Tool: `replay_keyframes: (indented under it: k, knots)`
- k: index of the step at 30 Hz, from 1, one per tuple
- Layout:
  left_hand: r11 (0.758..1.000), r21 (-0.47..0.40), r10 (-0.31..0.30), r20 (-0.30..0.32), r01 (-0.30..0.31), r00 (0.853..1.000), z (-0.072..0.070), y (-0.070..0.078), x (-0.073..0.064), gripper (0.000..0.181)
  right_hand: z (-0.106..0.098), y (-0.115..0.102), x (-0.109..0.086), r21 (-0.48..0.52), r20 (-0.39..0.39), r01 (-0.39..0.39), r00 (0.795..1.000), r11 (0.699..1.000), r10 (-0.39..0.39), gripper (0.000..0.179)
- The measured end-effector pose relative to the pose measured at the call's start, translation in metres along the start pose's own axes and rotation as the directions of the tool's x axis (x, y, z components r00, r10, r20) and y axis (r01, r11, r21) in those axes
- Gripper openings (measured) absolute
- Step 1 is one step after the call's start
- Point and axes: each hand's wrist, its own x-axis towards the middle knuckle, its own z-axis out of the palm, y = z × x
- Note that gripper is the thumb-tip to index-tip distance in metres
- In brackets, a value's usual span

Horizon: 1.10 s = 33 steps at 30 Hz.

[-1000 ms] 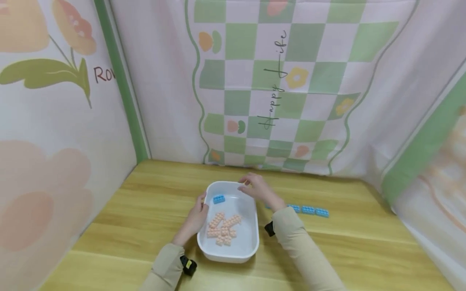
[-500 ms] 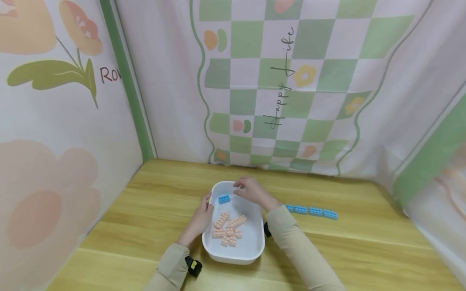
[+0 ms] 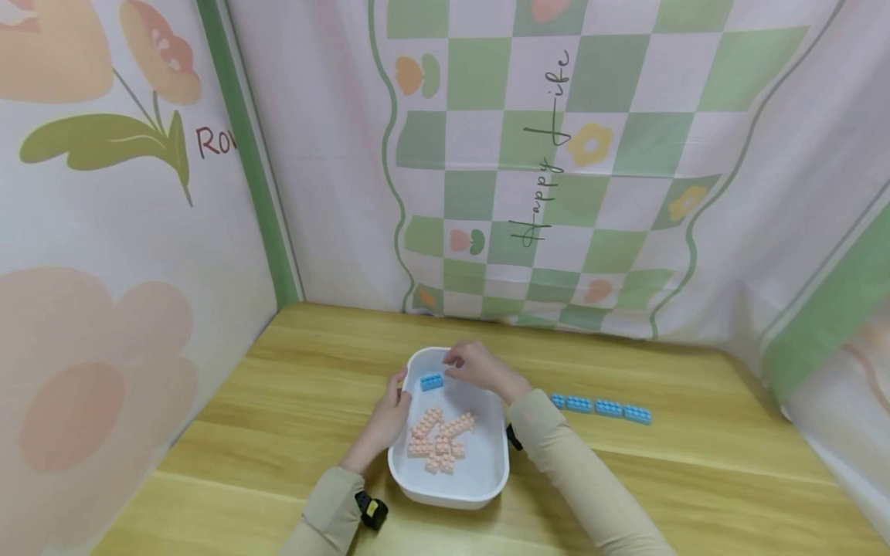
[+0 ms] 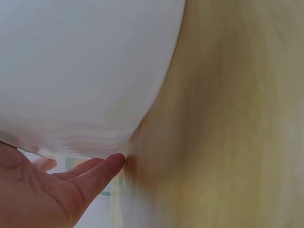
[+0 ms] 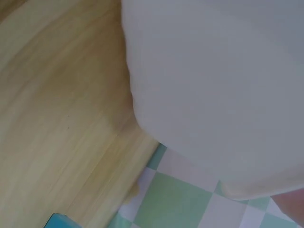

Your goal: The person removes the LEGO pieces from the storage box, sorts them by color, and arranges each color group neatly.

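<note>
A white plastic tub (image 3: 450, 498) stands on the table in the head view. Inside it, a blue building brick (image 3: 432, 382) lies near the far end and several pale pink building bricks (image 3: 441, 444) are heaped toward the near end. My left hand (image 3: 389, 415) grips the tub's left rim, thumb over the edge; in the left wrist view its fingers (image 4: 102, 175) lie along the outer wall. My right hand (image 3: 483, 369) reaches over the far right corner, loosely bent fingers just right of the blue brick, with nothing visible between thumb and fingers. The right wrist view shows mostly the tub's outer wall (image 5: 213, 95).
To the right of the tub, a row of blue bricks (image 3: 608, 408) lies on the wooden table (image 3: 695, 471), its left end partly hidden by the right arm. A checked curtain (image 3: 542, 193) hangs behind the table's far edge.
My right hand has moved left from the tub's far right rim, farther in over the tub and closer to the blue brick. The left hand keeps its grip; the head view has shifted slightly.
</note>
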Motion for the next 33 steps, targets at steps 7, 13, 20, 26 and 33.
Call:
replay_keyframes:
  k: [7, 13, 20, 26, 33]
  knots:
    - [1.0, 0.012, 0.018, -0.003, -0.018, 1.0, 0.0, 0.0, 0.0, 0.048, 0.002, 0.0, -0.001, -0.021, 0.092, -0.017, 0.996, 1.0, 0.019, 0.023]
    - [1.0, 0.006, 0.021, 0.004, -0.021, 1.0, -0.002, 0.001, -0.001, 0.049, 0.005, 0.001, -0.003, -0.057, 0.155, 0.042, 0.987, 0.997, -0.033, 0.023]
    - [1.0, 0.0, 0.003, 0.008, -0.003, 1.0, -0.002, 0.0, -0.001, 0.05, 0.015, 0.005, -0.004, -0.118, 0.116, 0.066, 0.992, 0.991, -0.052, 0.021]
    - [1.0, 0.017, 0.016, -0.02, -0.016, 1.0, -0.001, 0.001, -0.002, 0.049, 0.018, 0.006, -0.002, -0.118, 0.086, 0.002, 0.996, 0.993, 0.008, 0.014]
    - [1.0, 0.011, 0.018, -0.019, -0.017, 1.0, -0.001, 0.002, -0.002, 0.049, 0.019, 0.005, -0.002, -0.149, 0.059, -0.015, 0.998, 0.989, 0.024, 0.011]
